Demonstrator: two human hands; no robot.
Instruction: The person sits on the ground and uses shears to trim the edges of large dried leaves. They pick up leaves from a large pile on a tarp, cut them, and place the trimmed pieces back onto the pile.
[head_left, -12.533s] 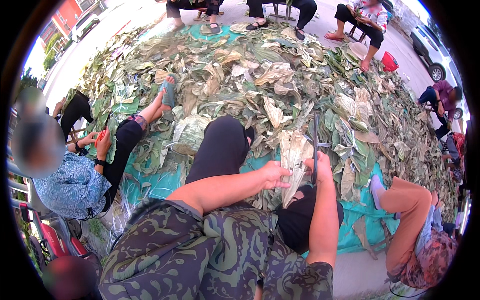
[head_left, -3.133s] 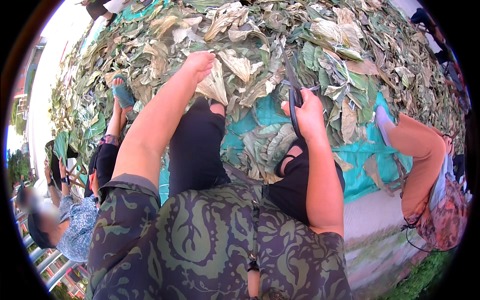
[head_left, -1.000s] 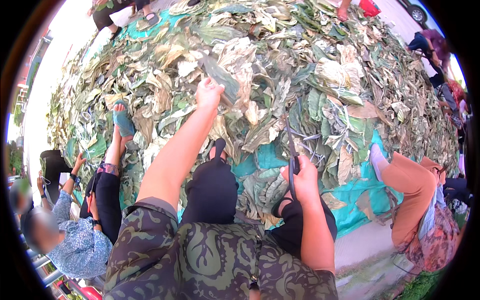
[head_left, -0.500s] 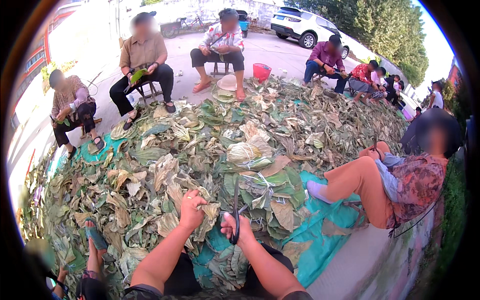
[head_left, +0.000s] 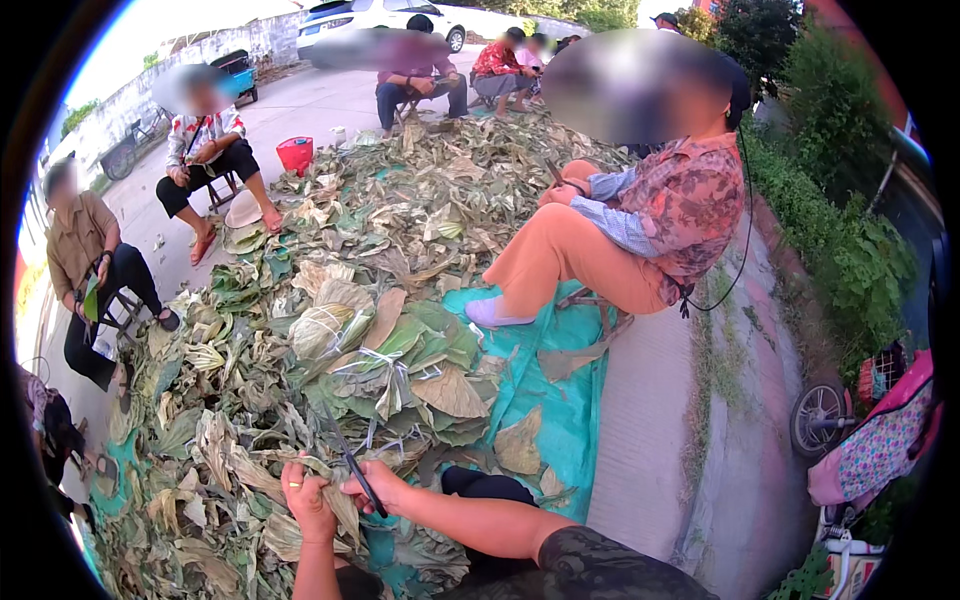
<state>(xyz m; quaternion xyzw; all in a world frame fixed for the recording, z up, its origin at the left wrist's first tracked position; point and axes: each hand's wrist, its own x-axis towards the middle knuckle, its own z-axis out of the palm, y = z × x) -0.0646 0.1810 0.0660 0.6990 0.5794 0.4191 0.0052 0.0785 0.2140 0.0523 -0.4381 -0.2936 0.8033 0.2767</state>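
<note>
My left hand (head_left: 310, 502) is closed on a dried, yellow-green leaf (head_left: 346, 512) low in the view, over the leaf heap. Just right of it, my right hand (head_left: 378, 486) grips black-handled scissors (head_left: 352, 462), their blades pointing up and away from me. Both hands are close together, with the leaf between them. Beyond them lies a stack of large green and brown leaves (head_left: 440, 345) tied with white string. A rounder, pale tied bundle (head_left: 325, 330) rests against its far left side.
Loose dried leaves (head_left: 430, 190) spread widely ahead and left. A teal sheet (head_left: 545, 390) shows at right. Near it a person in orange trousers (head_left: 570, 245) sits on a low stool. More seated people, a red bucket (head_left: 295, 155) and a white car (head_left: 375, 25) are farther off.
My view has swung right, bringing in the pavement edge, greenery and a parked two-wheeler. My hands, apart before, have come together, with the right hand and scissors now beside the left.
</note>
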